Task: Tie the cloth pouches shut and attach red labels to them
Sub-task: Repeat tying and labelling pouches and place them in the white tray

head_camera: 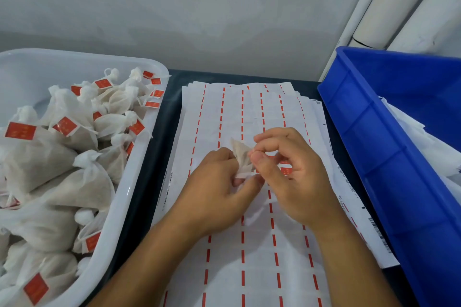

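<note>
- I see a dark table [159, 132] pushed against a plain grey-white wall [199, 7]; pale rolled tubes [389, 7] lean in the corner up and right of the hands.
- Beneath the hands lies a stack of white backing sheets [249, 269], smooth and papery, crossed by dashed red lines; barcodes and small print run along its right edge.
- My left hand [214, 194] has its fingers curled round the lower part of a small cloth pouch [240, 154], gripping it.
- The pouch is thin, gauzy white fabric, crumpled to a point that sticks up between the two hands.
- My right hand [291, 174] pinches at the pouch's top with thumb and forefinger; just behind those fingers a red label [286, 170] shows, though I cannot tell whether it is held or lies on the sheet.
- Left of the grip, a translucent white plastic tub [119, 207] with rounded corners holds many tied pouches [50, 157], plump and wrinkled, with glossy red tags.
- Right of the grip stands a hard blue plastic crate [399, 157] with ribbed walls, white material inside.
</note>
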{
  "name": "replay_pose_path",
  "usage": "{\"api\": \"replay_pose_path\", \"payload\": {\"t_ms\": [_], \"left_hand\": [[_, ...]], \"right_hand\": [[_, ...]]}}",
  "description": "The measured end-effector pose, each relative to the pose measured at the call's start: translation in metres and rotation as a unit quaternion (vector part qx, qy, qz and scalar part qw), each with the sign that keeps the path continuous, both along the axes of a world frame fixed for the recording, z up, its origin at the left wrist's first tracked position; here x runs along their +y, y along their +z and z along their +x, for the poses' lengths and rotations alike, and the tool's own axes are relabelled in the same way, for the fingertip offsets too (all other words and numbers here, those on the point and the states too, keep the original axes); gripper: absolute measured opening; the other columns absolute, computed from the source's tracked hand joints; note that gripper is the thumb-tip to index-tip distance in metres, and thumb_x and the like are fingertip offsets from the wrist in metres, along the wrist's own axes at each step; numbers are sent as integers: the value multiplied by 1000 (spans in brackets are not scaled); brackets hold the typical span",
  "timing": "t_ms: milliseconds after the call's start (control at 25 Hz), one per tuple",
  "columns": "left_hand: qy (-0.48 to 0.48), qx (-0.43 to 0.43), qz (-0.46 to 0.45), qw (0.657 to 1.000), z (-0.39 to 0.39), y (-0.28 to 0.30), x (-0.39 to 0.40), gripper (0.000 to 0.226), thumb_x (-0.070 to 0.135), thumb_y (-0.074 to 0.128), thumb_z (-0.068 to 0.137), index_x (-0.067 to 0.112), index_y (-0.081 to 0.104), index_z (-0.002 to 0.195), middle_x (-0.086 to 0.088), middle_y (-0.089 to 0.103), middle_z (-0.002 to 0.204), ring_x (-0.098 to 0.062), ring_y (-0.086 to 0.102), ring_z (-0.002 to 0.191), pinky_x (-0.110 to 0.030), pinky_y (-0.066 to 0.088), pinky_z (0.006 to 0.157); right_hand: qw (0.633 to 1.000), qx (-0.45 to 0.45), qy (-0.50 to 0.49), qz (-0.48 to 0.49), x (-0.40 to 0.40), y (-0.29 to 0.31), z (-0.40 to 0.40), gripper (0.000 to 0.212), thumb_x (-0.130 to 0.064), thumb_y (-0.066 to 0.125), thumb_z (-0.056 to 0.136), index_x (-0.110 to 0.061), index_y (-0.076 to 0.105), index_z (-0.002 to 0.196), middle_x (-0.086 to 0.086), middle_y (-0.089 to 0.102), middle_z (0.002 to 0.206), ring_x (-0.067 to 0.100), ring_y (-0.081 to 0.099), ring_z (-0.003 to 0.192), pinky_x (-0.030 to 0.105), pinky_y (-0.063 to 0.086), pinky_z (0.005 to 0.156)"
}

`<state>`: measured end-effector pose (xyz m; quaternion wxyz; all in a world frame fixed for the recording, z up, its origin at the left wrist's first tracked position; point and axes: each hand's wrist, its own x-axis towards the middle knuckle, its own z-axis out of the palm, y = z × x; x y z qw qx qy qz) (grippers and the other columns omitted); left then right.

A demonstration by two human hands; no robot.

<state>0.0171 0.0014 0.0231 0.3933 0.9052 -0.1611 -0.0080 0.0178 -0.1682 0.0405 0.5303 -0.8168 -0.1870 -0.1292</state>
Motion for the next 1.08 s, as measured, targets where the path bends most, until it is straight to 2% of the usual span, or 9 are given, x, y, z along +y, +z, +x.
{"api": "replay_pose_path", "payload": {"t_ms": [120,280,360,480,560,720,840,920,1080], "left_hand": [[-16,-13,8,1000,-1,-1,-1,55,60,23,99,29,64,80,13,56,87,-5,51,93,-30,47,77],[-57,-51,-24,997,-3,-1,-3,45,37,26,101,35,70,106,15,65,109,-7,56,106,-26,46,90],[-64,-54,-60,995,-3,0,-3,38,26,33,97,34,68,84,13,66,96,-10,59,95,-31,50,83],[-47,-10,-151,987,-4,4,-6,38,16,38,90,32,42,55,8,50,61,-13,51,62,-26,45,57],[-12,28,-186,982,-5,5,-6,39,18,37,89,30,39,51,7,45,56,-9,43,55,-20,35,51],[73,106,-199,972,-1,5,-4,39,35,34,92,22,59,65,6,56,64,-2,54,63,-13,44,56],[83,143,-216,962,0,9,-4,46,27,41,102,21,63,62,10,59,62,3,56,61,-7,42,54],[82,162,-236,955,2,10,-1,43,20,44,101,11,66,65,-2,62,67,0,54,60,-9,43,53],[100,184,-256,944,3,14,3,44,35,44,88,-3,62,75,-14,61,71,-6,52,60,-12,44,52]], "right_hand": [[999,21,16,-20,-1,-2,0,5,-38,64,97,-41,69,98,-21,60,128,10,57,127,10,49,89],[997,41,59,-10,-2,-4,1,18,-40,61,97,-30,75,104,-20,64,128,10,57,130,14,47,98],[995,61,81,-5,-2,-4,1,21,-39,59,99,-28,74,109,-19,68,123,11,61,125,18,50,97],[992,95,88,6,-5,-3,5,17,-34,60,102,-28,70,113,-15,70,114,15,67,113,25,56,90],[992,101,80,16,-6,-2,6,14,-31,63,101,-26,70,112,-12,71,107,18,68,104,24,56,83],[993,93,74,12,-5,-4,4,7,-31,68,97,-30,69,104,-15,67,96,16,67,93,18,53,75],[994,74,75,2,-8,-4,1,11,-26,70,95,-34,70,103,-15,66,98,14,68,96,14,52,79],[994,67,82,-18,-10,-3,0,13,-27,70,95,-32,72,106,-16,67,102,12,68,101,14,53,82],[994,19,71,-84,-11,0,-4,16,-30,71,95,-33,75,111,-20,68,106,9,67,106,16,53,87]]}}
